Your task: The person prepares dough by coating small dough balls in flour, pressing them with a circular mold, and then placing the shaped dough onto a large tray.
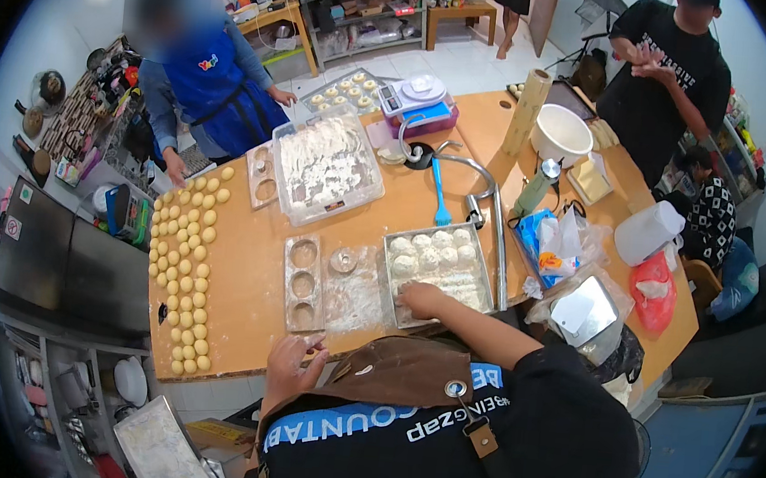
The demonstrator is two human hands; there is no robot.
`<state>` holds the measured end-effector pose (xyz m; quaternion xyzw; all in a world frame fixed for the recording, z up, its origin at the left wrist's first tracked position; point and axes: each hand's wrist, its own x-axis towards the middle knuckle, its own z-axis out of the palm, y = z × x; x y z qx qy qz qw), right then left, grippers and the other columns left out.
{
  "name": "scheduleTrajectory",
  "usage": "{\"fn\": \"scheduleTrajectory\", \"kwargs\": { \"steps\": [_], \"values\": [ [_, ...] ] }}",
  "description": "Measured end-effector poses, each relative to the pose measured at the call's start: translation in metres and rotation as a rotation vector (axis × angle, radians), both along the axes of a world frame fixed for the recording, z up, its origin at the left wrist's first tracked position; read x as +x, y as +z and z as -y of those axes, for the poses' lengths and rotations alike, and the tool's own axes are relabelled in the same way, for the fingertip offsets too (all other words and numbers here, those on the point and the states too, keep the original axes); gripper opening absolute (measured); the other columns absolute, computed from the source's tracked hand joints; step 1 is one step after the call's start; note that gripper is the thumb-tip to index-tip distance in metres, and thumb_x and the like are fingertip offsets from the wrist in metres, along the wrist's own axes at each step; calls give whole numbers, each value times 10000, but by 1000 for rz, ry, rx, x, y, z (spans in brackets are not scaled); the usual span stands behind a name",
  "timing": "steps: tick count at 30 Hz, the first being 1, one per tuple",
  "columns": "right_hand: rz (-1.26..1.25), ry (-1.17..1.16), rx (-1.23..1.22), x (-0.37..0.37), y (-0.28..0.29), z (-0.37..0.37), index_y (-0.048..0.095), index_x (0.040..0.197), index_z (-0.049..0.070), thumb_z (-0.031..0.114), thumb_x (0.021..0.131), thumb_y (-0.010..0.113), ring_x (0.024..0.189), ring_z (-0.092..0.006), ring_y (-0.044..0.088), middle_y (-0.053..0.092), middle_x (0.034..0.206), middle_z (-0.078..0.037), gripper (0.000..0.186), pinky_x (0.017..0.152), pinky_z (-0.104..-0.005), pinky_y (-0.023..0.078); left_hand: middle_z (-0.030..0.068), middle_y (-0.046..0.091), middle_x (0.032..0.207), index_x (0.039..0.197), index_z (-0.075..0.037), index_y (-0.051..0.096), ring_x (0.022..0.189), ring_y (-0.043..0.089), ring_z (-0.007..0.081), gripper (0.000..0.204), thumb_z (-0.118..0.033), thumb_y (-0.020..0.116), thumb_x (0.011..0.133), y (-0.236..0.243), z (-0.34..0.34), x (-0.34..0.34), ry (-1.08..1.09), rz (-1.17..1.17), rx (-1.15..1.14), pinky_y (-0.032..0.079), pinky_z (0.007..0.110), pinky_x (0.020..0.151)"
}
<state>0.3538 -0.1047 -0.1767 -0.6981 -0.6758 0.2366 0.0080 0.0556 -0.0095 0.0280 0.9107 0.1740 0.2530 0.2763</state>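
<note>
My right hand (419,302) reaches into the near left corner of a metal tray (491,289). Its fingertips point down and are mostly hidden, so whether they grip anything is unclear. Floured dough balls (432,250) fill the far half of this tray, and loose flour covers the near part. My left hand (294,364) is at the table's near edge, fingers loosely bent and apart, with nothing visible in it. Beyond it lies a floured wooden mould (304,284) with three round hollows. A small round cutter-like piece (343,260) rests on the flour patch between mould and tray.
Rows of yellow dough balls (190,259) line the table's left end. A flour-filled plastic bin (330,166), a blue brush (439,189), a mixer hook (494,221) and a white bucket (563,135) stand beyond. A co-worker in a blue apron (218,88) and another in black (660,90) stand across the table.
</note>
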Motion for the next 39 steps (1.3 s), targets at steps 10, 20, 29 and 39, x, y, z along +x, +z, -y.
{"fn": "scheduleTrajectory", "kwargs": {
  "steps": [10, 20, 29, 39],
  "values": [
    [-89, -324, 314, 27, 28, 56, 645, 891, 78, 13, 751, 527, 915, -337, 604, 632, 930, -153, 194, 802, -435, 479, 100, 636, 768, 992, -10, 633, 687, 599, 258, 238, -71, 671, 765, -5, 3, -9, 3, -11, -41, 450, 346, 626],
    [-754, -743, 286, 64, 17, 66, 629, 1119, 96, 143, 779, 677, 1001, -323, 596, 627, 1081, -140, 347, 881, -383, 471, 77, 643, 794, 1012, -43, 632, 695, 591, 242, 267, -86, 680, 753, -1, -9, 4, -35, -30, 18, 436, 349, 650],
    [-61, -349, -8, 4, 28, 40, 595, 1057, 92, 27, 737, 573, 1026, -352, 549, 551, 1102, -171, 327, 870, -436, 464, 80, 641, 775, 1002, -33, 634, 680, 592, 239, 249, -89, 675, 762, -12, -7, -1, -47, -10, -20, 439, 349, 644],
    [132, -865, 46, 24, 32, 67, 553, 1024, -14, 51, 729, 587, 1032, -370, 541, 544, 1089, -228, 304, 874, -440, 467, 77, 638, 771, 1023, -30, 632, 676, 592, 232, 271, -80, 672, 760, -12, -4, -5, -44, 0, 5, 437, 342, 641]
  ]
}}
